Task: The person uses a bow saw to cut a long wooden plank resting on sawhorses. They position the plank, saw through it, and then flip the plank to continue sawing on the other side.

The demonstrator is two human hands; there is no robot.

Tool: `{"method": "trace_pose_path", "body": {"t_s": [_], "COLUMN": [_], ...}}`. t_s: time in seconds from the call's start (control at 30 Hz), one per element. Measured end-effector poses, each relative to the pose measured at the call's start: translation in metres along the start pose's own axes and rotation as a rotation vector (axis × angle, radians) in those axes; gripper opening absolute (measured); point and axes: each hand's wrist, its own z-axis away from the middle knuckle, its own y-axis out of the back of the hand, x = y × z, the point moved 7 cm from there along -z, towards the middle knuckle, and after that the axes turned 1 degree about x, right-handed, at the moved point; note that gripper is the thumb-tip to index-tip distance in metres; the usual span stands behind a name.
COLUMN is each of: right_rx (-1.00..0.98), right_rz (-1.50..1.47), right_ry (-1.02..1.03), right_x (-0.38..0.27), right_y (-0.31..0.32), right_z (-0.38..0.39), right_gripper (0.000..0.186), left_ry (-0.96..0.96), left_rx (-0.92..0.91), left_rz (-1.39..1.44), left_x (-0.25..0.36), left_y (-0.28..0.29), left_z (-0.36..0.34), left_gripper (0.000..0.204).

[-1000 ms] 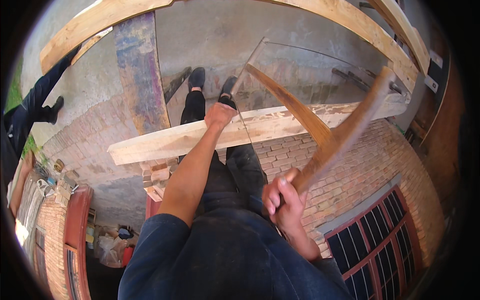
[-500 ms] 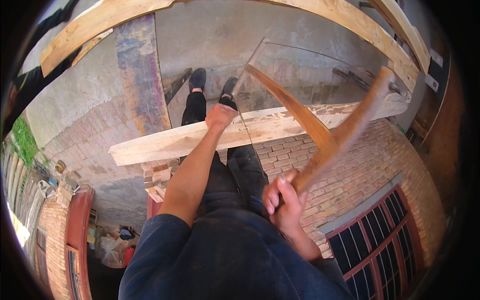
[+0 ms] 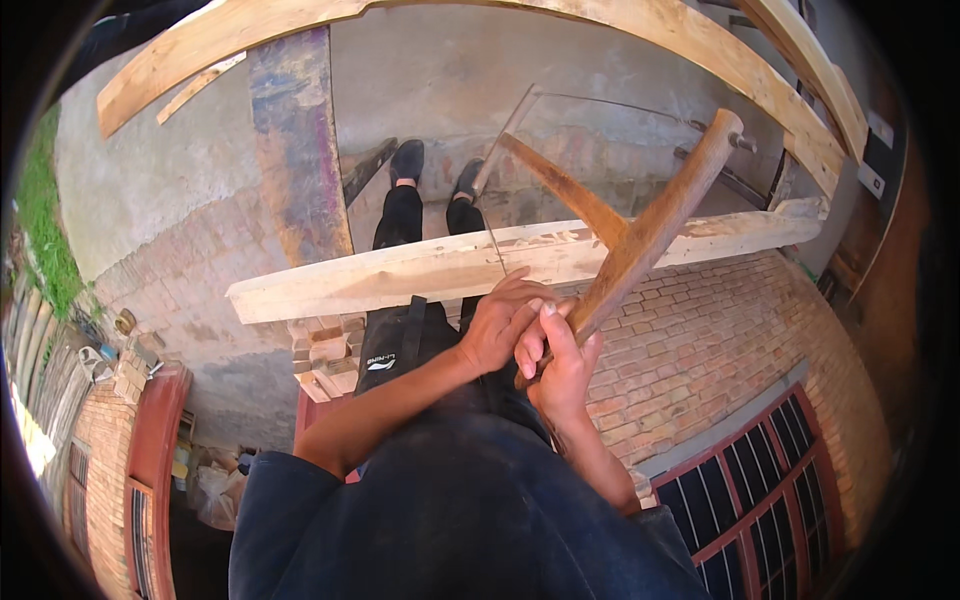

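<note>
My right hand (image 3: pixel 555 355) grips the lower end of a wooden bow saw (image 3: pixel 660 225), which has a brown side bar, a crosspiece and a cord. My left hand (image 3: pixel 500 320) is right beside it, fingers curled at the saw's lower end near the blade; what exactly they hold there is partly hidden. The thin blade (image 3: pixel 492 240) crosses a long, pale timber beam (image 3: pixel 350 280) that lies across in front of my legs, reaching from left of them to the right side of the view.
Curved pale timbers (image 3: pixel 600 12) arch across the top. A stained board (image 3: pixel 290 140) runs toward me. Stacked wood blocks (image 3: pixel 325 355) are below the beam. Another person's dark-clad limb (image 3: pixel 125 30) shows at upper left. A brick wall (image 3: pixel 680 340) and barred window (image 3: pixel 750 500) are at right.
My left hand has left the beam and moved down and right beside my right hand. The saw's top bar has shifted left. The other person has moved up out of most of the view.
</note>
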Motion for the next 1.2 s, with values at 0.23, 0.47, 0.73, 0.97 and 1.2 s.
{"method": "trace_pose_path", "body": {"t_s": [0.23, 0.47, 0.73, 0.97, 1.2], "right_rx": [0.029, 0.012, 0.011, -0.001, -0.012], "right_rz": [-0.004, 0.023, 0.047, 0.056, -0.004], "right_ry": [-0.028, 0.012, -0.019, -0.002, -0.035], "right_x": [-0.037, -0.021, -0.029, -0.036, -0.045], "right_y": [0.003, -0.005, -0.014, -0.003, 0.002], "right_z": [0.054, 0.036, 0.043, 0.058, 0.072], "right_gripper": [0.026, 0.025, 0.028, 0.026, 0.025], "left_ry": [0.000, -0.042, -0.136, -0.096, -0.110], "left_rx": [-0.056, -0.070, -0.042, -0.047, -0.037], "left_rz": [0.071, 0.016, -0.036, 0.034, 0.032], "left_x": [0.061, 0.033, 0.044, 0.062, 0.079], "left_y": [-0.018, -0.015, -0.011, -0.016, -0.018], "left_z": [0.022, 0.016, 0.018, 0.023, 0.027], "left_gripper": [0.049, 0.043, 0.040, 0.039, 0.039]}}
